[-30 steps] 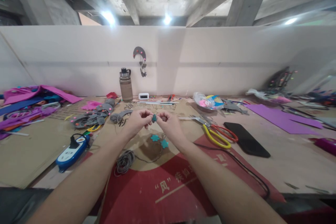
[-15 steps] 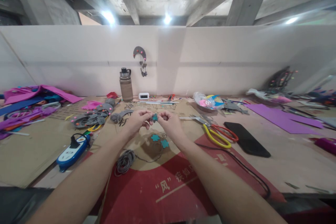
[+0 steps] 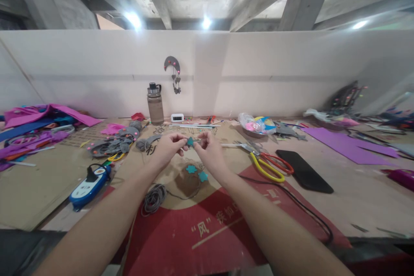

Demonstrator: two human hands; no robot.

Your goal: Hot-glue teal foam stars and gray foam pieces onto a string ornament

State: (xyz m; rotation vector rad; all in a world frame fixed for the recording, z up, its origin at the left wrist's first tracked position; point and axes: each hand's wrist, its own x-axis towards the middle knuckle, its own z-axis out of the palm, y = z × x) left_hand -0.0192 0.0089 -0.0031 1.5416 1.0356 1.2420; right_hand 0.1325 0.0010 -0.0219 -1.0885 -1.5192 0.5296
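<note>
Above the cardboard, a small teal star-shaped piece (image 3: 190, 141) is pinched between my two hands. My left hand (image 3: 172, 147) grips its left edge with fingers closed. On the other side, my right hand (image 3: 209, 150) has its thumb and fingers drawn together at the right edge. Whether thread passes through the piece is too small to make out. Below the hands lie two more teal pieces, a flower-like one (image 3: 191, 169) and a star (image 3: 203, 176), beside a grey cord. That cord curves left to a coil of grey cord (image 3: 154, 199).
Scissors with red and yellow handles (image 3: 267, 167) and a black phone (image 3: 304, 171) lie right. Left are a blue power strip (image 3: 90, 188) and grey felt scraps (image 3: 113, 144). A bottle (image 3: 155, 105) and white clock (image 3: 177, 117) stand behind; red-and-tan cardboard (image 3: 207, 233) lies beneath.
The teal piece has turned and shows more of its flat face between my fingers. My right fingers have lifted slightly. The pieces on the cardboard have not moved.
</note>
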